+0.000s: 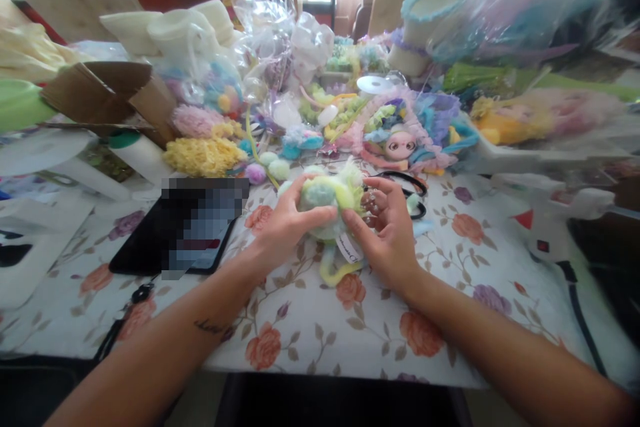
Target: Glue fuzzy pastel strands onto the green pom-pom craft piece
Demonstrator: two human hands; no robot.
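Between both hands, just above the flowered tablecloth, is a pale green and yellow fuzzy craft piece (323,197) with a tufted top. A white printed tag (349,249) hangs from it, and a yellow fuzzy strand (336,276) curls below. My left hand (295,213) is closed on its left side, thumb across the front. My right hand (383,230) grips the right side, thumb pressed near the tag; small silvery beads (371,200) show by its curled fingers. Black-handled scissors (417,203) lie partly hidden behind my right hand.
A tablet or phone (145,233) lies at left. On the right stands a white glue gun (560,213) with a cord. Yarn, pompoms (270,163), a doll head (400,144), a cardboard box (107,97) and clear plastic wrap (265,33) crowd the back.
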